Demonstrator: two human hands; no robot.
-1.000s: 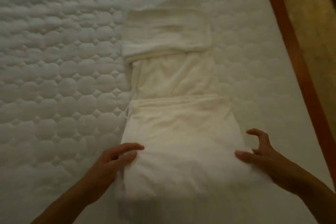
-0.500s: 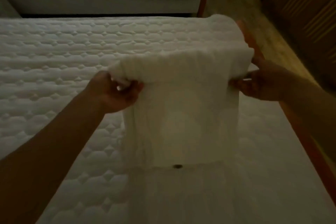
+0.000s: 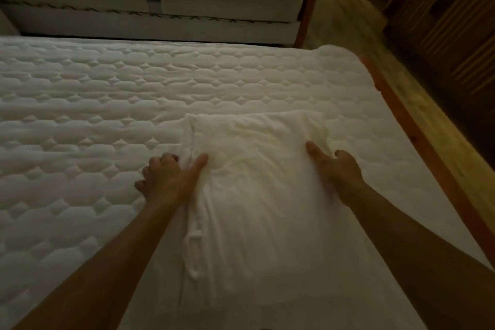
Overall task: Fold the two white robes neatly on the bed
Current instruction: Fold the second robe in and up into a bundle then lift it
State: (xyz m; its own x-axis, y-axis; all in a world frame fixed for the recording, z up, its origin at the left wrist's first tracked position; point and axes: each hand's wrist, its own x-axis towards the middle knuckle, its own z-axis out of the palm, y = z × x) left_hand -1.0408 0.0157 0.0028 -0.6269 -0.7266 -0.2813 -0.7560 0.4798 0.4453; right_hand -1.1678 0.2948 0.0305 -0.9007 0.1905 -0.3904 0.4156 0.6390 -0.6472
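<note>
One white robe (image 3: 257,195) lies folded into a thick rectangle on the quilted mattress (image 3: 80,115), near the bed's right side. My left hand (image 3: 168,179) grips its left edge, thumb on top and fingers curled beside the fold. On the right edge my right hand (image 3: 337,169) holds the cloth the same way, thumb pressed on the top layer. A twisted strip of fabric runs along the robe's left side. No second robe is in view.
The bed's wooden frame (image 3: 417,142) runs along the right, with wooden floor (image 3: 348,21) beyond it. A slatted wooden cabinet (image 3: 455,21) stands at far right. Another bed (image 3: 160,8) with stacked mattresses lies across the far side.
Both hands lifted the near part of the robe and carried it forward over the far part, then laid it down. The robe is now a shorter, thicker stack.
</note>
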